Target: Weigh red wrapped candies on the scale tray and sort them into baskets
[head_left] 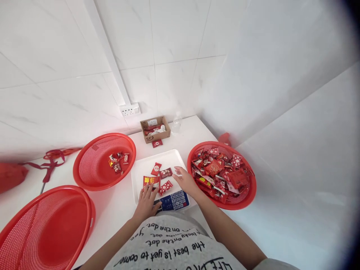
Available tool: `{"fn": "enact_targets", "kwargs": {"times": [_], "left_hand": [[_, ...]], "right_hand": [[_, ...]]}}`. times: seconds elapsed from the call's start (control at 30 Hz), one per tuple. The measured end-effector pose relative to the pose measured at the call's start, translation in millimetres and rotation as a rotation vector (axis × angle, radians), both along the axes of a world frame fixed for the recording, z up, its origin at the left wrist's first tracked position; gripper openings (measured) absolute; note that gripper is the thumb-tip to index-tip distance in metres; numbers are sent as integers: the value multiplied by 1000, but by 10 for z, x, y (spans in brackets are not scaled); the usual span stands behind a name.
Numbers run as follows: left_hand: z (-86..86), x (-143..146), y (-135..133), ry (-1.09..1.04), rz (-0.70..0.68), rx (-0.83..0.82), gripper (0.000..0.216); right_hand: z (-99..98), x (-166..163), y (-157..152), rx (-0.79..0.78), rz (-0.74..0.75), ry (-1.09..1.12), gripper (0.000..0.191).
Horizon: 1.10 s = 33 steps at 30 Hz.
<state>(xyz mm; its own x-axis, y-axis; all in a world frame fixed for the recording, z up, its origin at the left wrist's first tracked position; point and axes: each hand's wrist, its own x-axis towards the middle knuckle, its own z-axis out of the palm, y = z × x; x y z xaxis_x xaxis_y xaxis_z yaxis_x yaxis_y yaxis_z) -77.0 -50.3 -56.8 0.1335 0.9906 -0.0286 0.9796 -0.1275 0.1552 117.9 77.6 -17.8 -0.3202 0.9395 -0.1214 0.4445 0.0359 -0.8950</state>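
A white scale tray (140,170) with a blue keypad (176,200) sits on the white counter before me. Several red candy packets lie on it: one (156,168), one (165,173), one (165,187) and a longer one (150,180). My left hand (146,201) lies flat with fingers spread, its tips touching the long packet. My right hand (186,180) rests open on the tray's right side, fingertips close to the packets, holding nothing.
A red basket (247,195) full of red packets stands at the right. Another red basket (84,168) at the left holds a few candies; a third red basket (17,232) is at the near left. A cardboard box (165,133), a clear bottle (176,123) and a wall socket (129,110) are behind.
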Motion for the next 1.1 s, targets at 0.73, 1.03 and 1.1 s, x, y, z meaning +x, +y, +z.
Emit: {"fn": "enact_targets", "kwargs": {"times": [0.73, 1.03, 1.1], "left_hand": [[143, 150, 303, -100, -245, 74, 49], [-26, -147, 38, -118, -85, 188, 39], [-45, -173, -3, -111, -53, 192, 38]], "right_hand": [[-335, 747, -105, 140, -283, -375, 38], [-299, 651, 228, -13, -121, -294, 42], [-350, 634, 239, -16, -134, -290, 42]]}}
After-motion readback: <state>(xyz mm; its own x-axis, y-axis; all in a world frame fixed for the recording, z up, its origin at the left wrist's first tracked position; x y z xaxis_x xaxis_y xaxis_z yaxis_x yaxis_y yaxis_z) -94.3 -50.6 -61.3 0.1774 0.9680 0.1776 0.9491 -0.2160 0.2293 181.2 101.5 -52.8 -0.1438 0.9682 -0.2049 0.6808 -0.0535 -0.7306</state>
